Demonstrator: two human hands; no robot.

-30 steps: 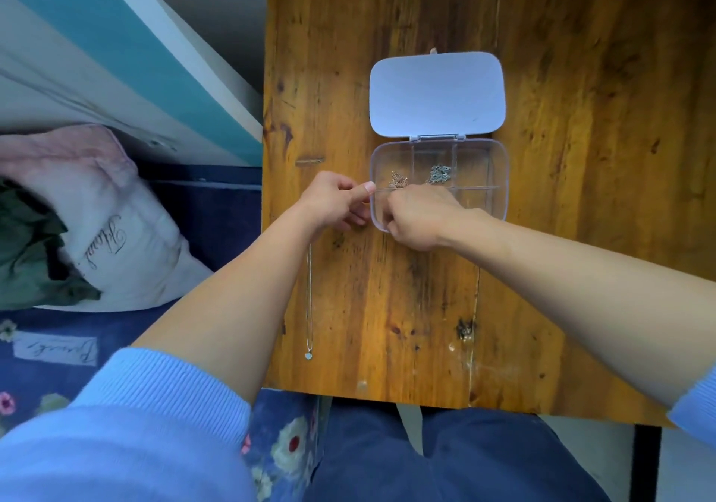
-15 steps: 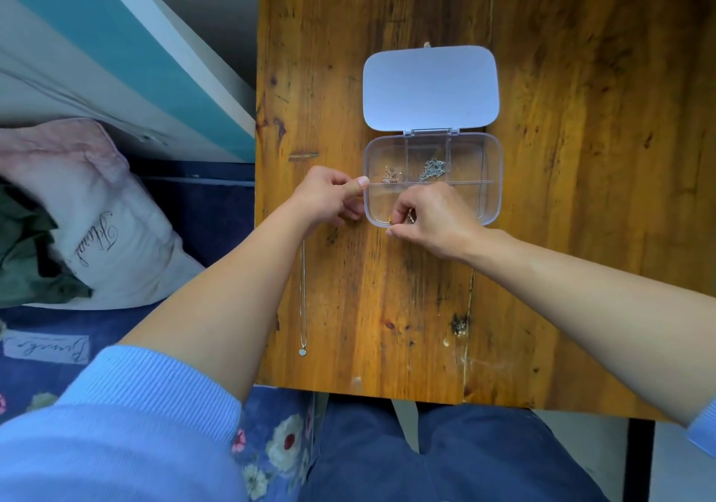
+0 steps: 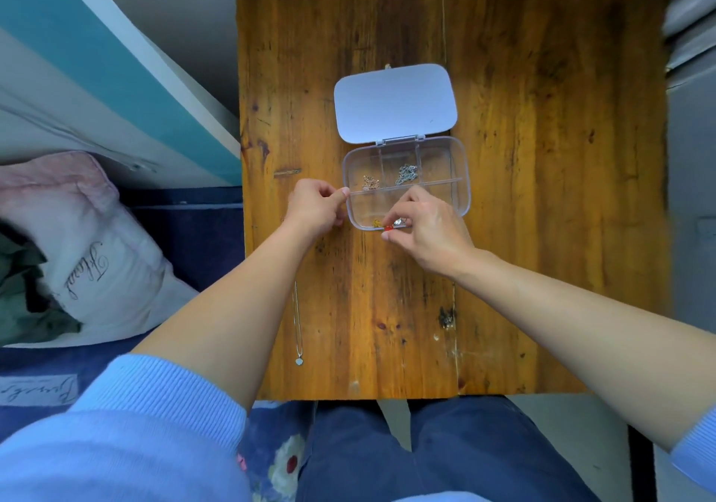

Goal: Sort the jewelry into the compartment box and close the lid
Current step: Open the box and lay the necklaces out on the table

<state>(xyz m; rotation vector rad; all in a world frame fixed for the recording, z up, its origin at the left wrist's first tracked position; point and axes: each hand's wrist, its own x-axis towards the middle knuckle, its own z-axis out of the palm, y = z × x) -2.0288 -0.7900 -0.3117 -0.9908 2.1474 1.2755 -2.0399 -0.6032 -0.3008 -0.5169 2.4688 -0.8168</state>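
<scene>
Two far compartments of the compartment box (image 3: 463, 176) hold chains; right hand (image 3: 428, 226) fingers pinch a red-beaded piece (image 3: 388, 227) over the near row; left hand (image 3: 315, 207) fingers pinch the box's edge; a pendant necklace (image 3: 297, 331) remains on the table (image 3: 542, 230); lid (image 3: 393, 102) open.

A table (image 3: 523, 191) of varnished wood, glossy amber with dark knots, scuffs and a seam. On it a box (image 3: 463, 176) of clear, smooth plastic with thin dividers; its lid (image 3: 393, 102) is opaque, matt pale plastic. Inside lie small metal chains (image 3: 406, 174), shiny silver and rose-gold. A fine silver necklace (image 3: 297, 327) lies on the wood. Ribbed knit sleeve (image 3: 155, 397), soft blue cloth.
</scene>
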